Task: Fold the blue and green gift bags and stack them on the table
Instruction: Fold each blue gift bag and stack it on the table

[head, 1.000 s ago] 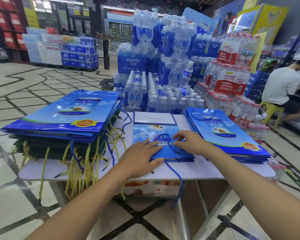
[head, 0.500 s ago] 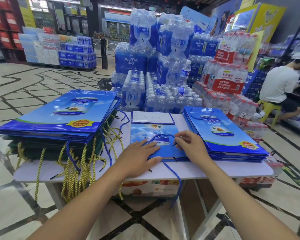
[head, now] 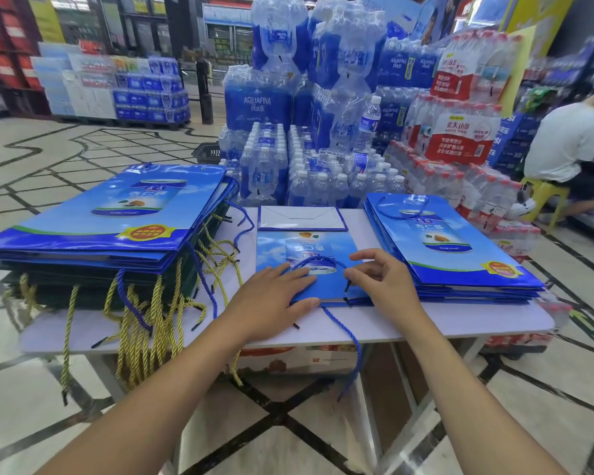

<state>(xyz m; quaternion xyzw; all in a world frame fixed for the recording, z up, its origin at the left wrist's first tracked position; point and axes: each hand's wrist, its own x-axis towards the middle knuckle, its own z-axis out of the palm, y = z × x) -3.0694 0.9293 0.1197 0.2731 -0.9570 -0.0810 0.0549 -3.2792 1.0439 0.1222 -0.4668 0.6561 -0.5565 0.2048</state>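
Your left hand (head: pixel 271 298) lies flat on the bag (head: pixel 275 248) at centre frame; your right hand (head: pixel 381 282) pinches its cord (head: pixel 319 258). Tuck it flat, gently.

Beige tiled shop floor (head: pixel 48 149) with dark inlay lines, shrink-wrapped water bottle packs (head: pixel 258 108) behind, yellow stool (head: pixel 546 192) at right.

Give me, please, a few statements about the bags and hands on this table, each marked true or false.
1. The left hand lies flat on the middle blue gift bag. True.
2. The right hand grips a water bottle. False: it pinches the middle bag's blue cord handle.
3. In the left stack, dark green bags with gold cords lie under the blue ones. True.
4. The middle bag stands upright. False: it lies flat on the white table.
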